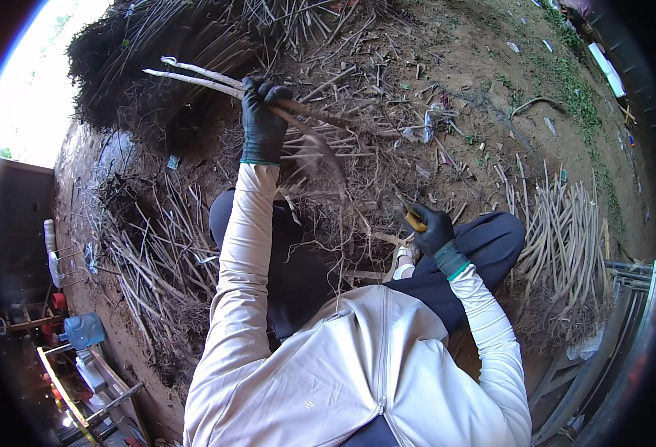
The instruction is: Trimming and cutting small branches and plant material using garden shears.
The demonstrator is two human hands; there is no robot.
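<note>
My left hand (264,119), in a dark glove, is closed around two thin saplings (309,134) up at the left of centre. Their pale, whitish ends (194,80) point to the upper left. Stems and tangled roots (339,249) trail down to the right, in front of my lap. My right hand (433,229), gloved too, grips yellow-handled pruning shears (415,220) just right of the hanging roots. The tips of the shears are thin and partly lost against the soil. More bare stems (328,155) lie on the ground beyond my lap.
A big heap of rooted stems (171,52) fills the far left. Other bundles lie at left (156,261) and right (566,231). Twigs and litter scatter over the brown soil (484,59). A blue water jug (83,330) and metal frame (108,395) stand lower left; metal rails (629,283) at right.
</note>
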